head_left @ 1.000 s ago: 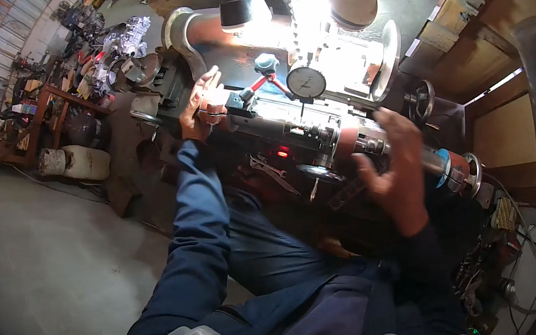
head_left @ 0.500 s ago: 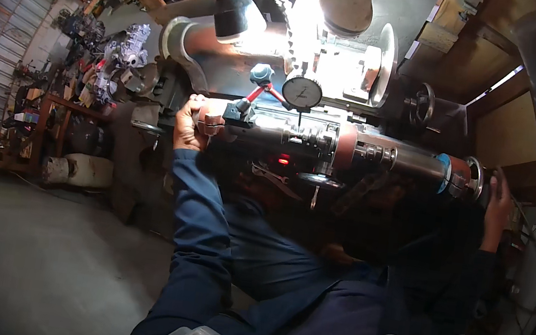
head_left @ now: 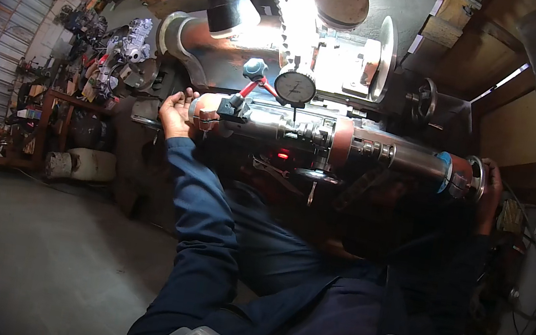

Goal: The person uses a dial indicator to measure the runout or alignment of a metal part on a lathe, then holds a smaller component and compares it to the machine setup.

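My left hand (head_left: 178,114) is at the left end of a long machine spindle, fingers apart and cupped beside a reddish-brown clamp collar (head_left: 205,114). At the far right end, my right hand (head_left: 490,192), dim in shadow, curls round the rim of a metal handwheel (head_left: 479,178). Between them runs a bright stepped metal shaft (head_left: 300,131), passing a second reddish-brown ring (head_left: 341,142). A round dial gauge (head_left: 295,87) stands over the shaft, its stem pointing down at it. The gauge hangs from a red jointed arm (head_left: 249,89) with a dark knob (head_left: 255,68).
A lit black work lamp (head_left: 225,7) hangs above the machine. Behind the shaft stands a thin upright disc (head_left: 384,60), with another handwheel (head_left: 422,101) to its right. A small crank wheel (head_left: 317,175) and spanners (head_left: 276,171) are below. Metal parts (head_left: 136,39) crowd the left.
My left hand has slid left off the clamp collar, and its fingers have loosened. My right hand has come closer round the handwheel rim. The view has shifted slightly.
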Available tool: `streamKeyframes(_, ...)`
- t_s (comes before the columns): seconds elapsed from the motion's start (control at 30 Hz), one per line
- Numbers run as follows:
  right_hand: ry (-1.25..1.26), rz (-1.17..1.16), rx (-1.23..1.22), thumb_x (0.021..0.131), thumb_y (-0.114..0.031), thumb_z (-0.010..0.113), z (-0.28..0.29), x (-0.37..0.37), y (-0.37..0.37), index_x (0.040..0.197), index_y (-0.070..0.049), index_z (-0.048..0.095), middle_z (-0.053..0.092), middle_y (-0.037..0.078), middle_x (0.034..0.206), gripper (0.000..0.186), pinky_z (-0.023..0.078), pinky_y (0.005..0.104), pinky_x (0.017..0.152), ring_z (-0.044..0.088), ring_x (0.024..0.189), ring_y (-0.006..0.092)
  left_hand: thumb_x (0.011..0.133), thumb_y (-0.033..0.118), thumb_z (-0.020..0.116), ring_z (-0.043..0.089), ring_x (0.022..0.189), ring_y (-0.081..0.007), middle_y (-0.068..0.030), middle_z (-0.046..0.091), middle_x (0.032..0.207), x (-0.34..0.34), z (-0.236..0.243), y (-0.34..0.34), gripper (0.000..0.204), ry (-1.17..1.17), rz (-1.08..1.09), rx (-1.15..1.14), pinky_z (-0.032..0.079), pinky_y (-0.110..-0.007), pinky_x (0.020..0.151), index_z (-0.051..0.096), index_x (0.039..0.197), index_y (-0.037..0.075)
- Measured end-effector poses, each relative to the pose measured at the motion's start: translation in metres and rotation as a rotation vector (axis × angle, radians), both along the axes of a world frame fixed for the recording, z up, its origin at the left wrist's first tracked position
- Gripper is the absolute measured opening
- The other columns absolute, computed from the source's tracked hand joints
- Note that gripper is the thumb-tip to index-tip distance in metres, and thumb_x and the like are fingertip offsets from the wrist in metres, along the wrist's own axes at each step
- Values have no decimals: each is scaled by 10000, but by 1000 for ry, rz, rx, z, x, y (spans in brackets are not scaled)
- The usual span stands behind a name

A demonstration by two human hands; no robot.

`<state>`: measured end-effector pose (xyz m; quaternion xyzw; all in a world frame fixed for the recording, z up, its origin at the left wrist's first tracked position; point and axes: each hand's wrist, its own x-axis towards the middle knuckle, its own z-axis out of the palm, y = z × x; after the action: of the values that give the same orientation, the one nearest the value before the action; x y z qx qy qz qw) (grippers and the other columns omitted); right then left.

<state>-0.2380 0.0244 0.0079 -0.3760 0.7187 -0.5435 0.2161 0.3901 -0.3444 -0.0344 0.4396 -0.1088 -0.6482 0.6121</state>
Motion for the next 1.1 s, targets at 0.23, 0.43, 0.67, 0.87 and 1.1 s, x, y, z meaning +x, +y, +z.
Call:
streamKeyframes(0.23,-267,-1,124,972,-272,554,6,32,2,1100,-32,622,643,11,951,280,495,295,684,603,794,108,834,153,523,607,877,-269,-101,615,932,-1,10,6,188,-19,-36,-12,514,-404,854,548,956,12)
streamKeyframes(0.43,107,85,314,973,-271,552,-32,-10,42,1077,-12,633,653,35,903,291,491,308,711,608,815,122,835,150,525,608,872,-267,-100,617,916,-3,10,5,193,-44,-79,-24,514,-395,848,567,952,3)
streamKeyframes(0.67,253,103,476,959,-251,585,-16,-19,75,1075,-4,633,674,92,980,277,472,339,846,622,960,191,836,153,530,609,876,-264,-95,623,907,-8,17,8,193,-34,-94,-14,511,-398,853,574,954,7)
streamKeyframes(0.87,220,42,299,955,-232,601,36,5,69,1105,8,619,660,51,983,284,450,292,855,597,931,151,845,147,530,613,888,-264,-97,631,924,-4,13,7,182,-8,-102,-26,506,-407,864,572,958,10)
streamKeyframes(1.1,-61,63,163,966,-218,583,47,9,43,1103,3,613,645,30,972,262,450,254,822,576,886,98,843,162,557,612,928,-263,-91,638,961,9,5,4,190,-12,-104,-37,506,-423,872,582,973,26)
